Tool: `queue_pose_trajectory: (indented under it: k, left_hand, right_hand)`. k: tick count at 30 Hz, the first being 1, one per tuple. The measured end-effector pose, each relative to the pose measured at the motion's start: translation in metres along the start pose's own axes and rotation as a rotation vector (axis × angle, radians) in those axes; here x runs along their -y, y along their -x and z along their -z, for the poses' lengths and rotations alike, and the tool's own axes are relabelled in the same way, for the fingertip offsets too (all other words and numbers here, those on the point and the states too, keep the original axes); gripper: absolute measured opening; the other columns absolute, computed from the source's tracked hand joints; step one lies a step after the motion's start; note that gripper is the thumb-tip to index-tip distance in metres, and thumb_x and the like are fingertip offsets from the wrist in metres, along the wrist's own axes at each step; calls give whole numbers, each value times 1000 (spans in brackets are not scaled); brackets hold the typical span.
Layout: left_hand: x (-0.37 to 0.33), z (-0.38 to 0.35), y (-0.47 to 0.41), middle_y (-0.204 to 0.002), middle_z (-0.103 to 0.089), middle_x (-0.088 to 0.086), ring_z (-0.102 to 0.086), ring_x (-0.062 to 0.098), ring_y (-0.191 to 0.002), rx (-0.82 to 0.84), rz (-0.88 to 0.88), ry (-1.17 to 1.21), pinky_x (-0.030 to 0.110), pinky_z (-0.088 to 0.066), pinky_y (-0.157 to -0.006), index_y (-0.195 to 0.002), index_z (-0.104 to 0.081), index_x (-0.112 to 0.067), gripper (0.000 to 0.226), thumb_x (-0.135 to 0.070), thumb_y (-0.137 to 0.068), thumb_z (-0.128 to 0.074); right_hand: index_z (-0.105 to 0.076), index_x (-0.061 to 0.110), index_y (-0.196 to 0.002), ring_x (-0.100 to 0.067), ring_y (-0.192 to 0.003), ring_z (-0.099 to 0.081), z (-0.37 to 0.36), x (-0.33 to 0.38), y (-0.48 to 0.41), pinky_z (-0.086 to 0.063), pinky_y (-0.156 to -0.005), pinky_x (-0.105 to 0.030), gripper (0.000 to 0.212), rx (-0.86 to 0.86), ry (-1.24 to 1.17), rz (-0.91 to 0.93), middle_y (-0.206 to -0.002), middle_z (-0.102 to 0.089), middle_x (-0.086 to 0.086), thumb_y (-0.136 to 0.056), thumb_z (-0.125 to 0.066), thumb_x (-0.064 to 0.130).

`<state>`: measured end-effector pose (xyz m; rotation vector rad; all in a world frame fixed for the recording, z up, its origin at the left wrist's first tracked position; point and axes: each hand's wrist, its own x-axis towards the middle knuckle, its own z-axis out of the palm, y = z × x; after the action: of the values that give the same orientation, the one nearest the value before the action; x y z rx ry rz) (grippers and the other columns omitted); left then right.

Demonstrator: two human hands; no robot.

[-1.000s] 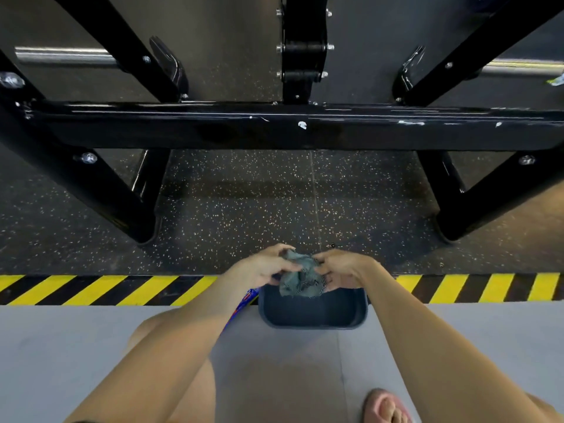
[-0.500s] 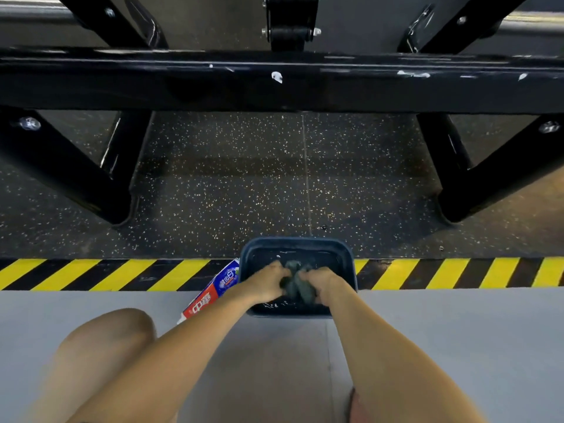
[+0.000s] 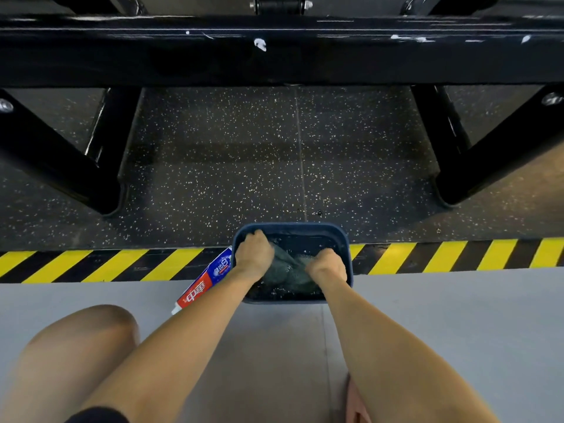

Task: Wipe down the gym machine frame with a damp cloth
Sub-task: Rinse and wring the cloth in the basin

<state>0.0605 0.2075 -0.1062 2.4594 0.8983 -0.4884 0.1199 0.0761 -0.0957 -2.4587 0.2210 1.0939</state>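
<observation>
A dark grey-green cloth [image 3: 285, 270] lies stretched in the water of a dark blue basin [image 3: 332, 228] on the floor. My left hand [image 3: 253, 254] grips its left end and my right hand [image 3: 328, 265] grips its right end, both inside the basin. The black machine frame's wide crossbar [image 3: 274, 53], marked with white specks, runs across the top of the view, well beyond the basin. Its angled legs [image 3: 61, 166] come down to the floor on either side.
A red, white and blue toothpaste tube [image 3: 204, 283] lies against the basin's left side. A yellow-and-black hazard stripe [image 3: 442, 254] crosses the floor between the speckled rubber mat and the grey floor. My left knee [image 3: 79, 340] is bent at the lower left.
My hands went from holding the bunched cloth above the basin to down inside it. They have now pulled apart, spreading the cloth in the water. The view tilted downward.
</observation>
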Motion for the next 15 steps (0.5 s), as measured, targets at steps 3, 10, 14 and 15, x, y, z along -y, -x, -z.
queue_pose_trajectory:
  k: [3, 10, 14, 15]
  left_hand:
    - [6, -15, -2, -141, -43, 6, -51, 28, -122, 378, -198, -140, 43, -41, -103, -142, -42, -25, 44, -15, -99, -44]
    - [-9, -40, -2, -145, -30, 8, -44, 24, -125, 322, -62, 34, 37, -42, -104, -126, -54, -19, 31, -12, -96, -47]
    - [-14, -34, 5, -100, -67, 7, -63, 21, -96, 383, 181, 600, 40, -47, -99, -96, -67, -12, 23, -20, -98, -46]
    - [-16, -29, 9, -88, -68, 4, -64, 19, -86, 386, 168, 682, 40, -48, -95, -86, -67, -13, 22, -22, -96, -50]
  right_hand:
    - [-54, 4, -125, -26, -105, -60, -4, 3, -6, -50, -91, -32, 31, 130, 77, 92, -115, -61, -12, -96, -53, 15]
    - [-46, 1, -135, -30, -121, -52, -17, -3, -17, -41, -96, -31, 42, 90, -277, -150, -134, -52, -16, -101, -45, 26]
    - [-42, 9, -139, -33, -121, -52, -36, 0, -26, -39, -107, -40, 56, 177, -729, -318, -131, -55, -17, -98, -44, 47]
    - [-47, 11, -134, -34, -115, -56, -36, -1, -26, -42, -105, -44, 57, 219, -852, -364, -125, -59, -16, -95, -46, 53]
